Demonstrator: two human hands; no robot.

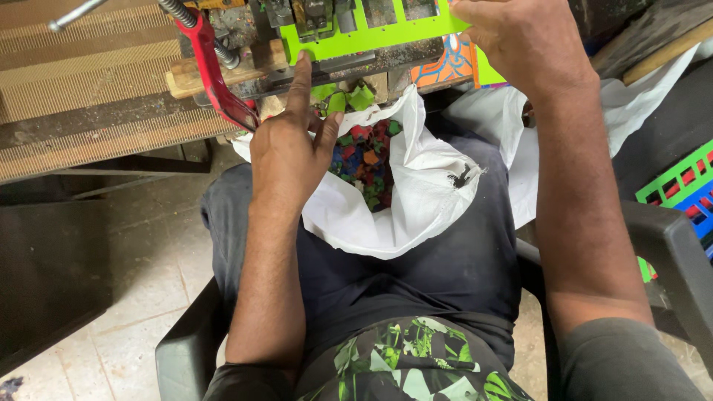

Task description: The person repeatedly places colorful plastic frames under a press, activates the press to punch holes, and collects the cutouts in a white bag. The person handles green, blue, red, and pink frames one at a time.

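Note:
A bright green plastic sheet [356,38] with rectangular cut-outs lies on the edge of a wooden workbench [89,96]. My right hand [523,41] grips its right end from above. The index finger of my left hand [290,148] points up and touches the sheet's lower edge near a metal bar [327,70]. Below both hands a white sack [416,200] sits open on my lap, holding several small coloured plastic scraps [365,160] in red, green, blue and orange.
A red clamp [215,74] with a threaded screw grips the bench edge left of my left hand. An orange and blue patterned piece [445,67] lies under the green sheet. Green, red and blue cut sheets [679,186] are stacked at right. I sit in a black chair [186,349].

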